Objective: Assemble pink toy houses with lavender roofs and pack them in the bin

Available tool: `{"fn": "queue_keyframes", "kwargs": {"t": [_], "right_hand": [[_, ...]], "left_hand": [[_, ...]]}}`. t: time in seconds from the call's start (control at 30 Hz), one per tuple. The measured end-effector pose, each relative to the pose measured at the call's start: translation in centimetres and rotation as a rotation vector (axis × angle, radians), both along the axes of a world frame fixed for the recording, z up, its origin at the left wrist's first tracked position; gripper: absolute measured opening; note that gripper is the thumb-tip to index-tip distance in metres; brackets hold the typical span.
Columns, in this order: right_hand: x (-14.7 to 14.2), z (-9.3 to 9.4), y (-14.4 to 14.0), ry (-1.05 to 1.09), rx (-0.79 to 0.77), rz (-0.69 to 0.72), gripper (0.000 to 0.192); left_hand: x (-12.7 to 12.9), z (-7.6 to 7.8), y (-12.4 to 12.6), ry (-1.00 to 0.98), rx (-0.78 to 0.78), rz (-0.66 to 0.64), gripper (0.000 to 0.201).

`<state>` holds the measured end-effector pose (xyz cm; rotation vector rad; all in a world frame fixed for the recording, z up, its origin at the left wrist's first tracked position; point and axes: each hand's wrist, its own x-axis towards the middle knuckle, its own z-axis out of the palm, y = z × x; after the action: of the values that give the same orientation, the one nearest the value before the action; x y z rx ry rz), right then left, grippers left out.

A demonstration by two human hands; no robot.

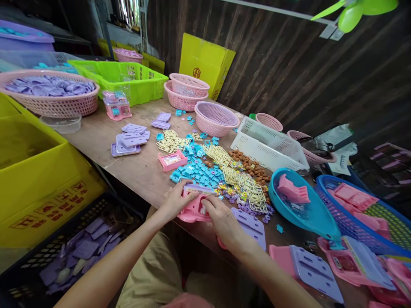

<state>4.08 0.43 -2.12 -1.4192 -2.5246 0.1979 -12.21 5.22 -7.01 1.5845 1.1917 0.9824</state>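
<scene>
A: Pink toy case first, since that is what we have in hand. It sits at the near edge of the wooden table, pressed between our two hands.

B: Yes. Our left hand is wrapped round its left end, fingers curled over the top; our right hand lies across its right side, fingers pushing in at the front. Both are closed on it.

A: We judge it light, hollow moulded plastic, stiff but thin, so likely to flex or crack if squeezed at the middle. Better to take it by the ends and corners, as we do.

B: Smooth too, so it could slip. A lilac lid panel lies just beside our right hand, partly under the wrist.

A: Beyond it we have a heap of blue small parts, yellow frames and brown pieces. Another open pink tray stands further off.

B: To the right, a blue basin holds a pink piece; pink baskets and a green crate stand at the back.
</scene>
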Motion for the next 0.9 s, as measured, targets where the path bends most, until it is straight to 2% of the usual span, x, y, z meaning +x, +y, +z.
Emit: {"fn": "queue_keyframes", "kwargs": {"t": [0.2,0.37,0.43,0.5,0.6,0.73,0.8,0.9], "right_hand": [[0.1,-1.8,0.1,0.084,0.137,-0.034,0.027],[0.3,-1.8,-0.2,0.169,0.317,-0.024,0.020],[0.5,-1.7,-0.5,0.168,0.416,-0.119,0.021],[0.7,-1.7,-0.9,0.166,0.481,-0.284,0.027],[1.0,-1.8,-1.4,0.237,0.376,-0.449,0.036],[0.2,-1.8,-2.2,0.521,0.108,-0.482,0.033],[-0.6,-2.2,-2.3,0.648,0.041,-0.494,0.032],[-1.8,-3.9,-2.0,0.753,-0.022,-0.499,0.040]], "left_hand": [[0.0,-0.8,0.1,-0.016,0.017,0.001,0.048],[-0.3,-0.8,0.0,-0.028,0.006,0.014,0.044],[-0.4,-0.6,-0.1,-0.025,-0.021,0.020,0.045],[-0.6,-0.3,-0.2,-0.032,-0.040,0.011,0.045],[-1.0,-0.1,-0.2,-0.047,-0.045,0.001,0.046],[-1.4,-0.1,-0.1,-0.048,-0.045,0.006,0.046],[-1.4,-0.2,-0.1,-0.046,-0.014,0.014,0.046],[-1.4,-0.5,0.1,-0.055,0.031,0.024,0.044]]}}
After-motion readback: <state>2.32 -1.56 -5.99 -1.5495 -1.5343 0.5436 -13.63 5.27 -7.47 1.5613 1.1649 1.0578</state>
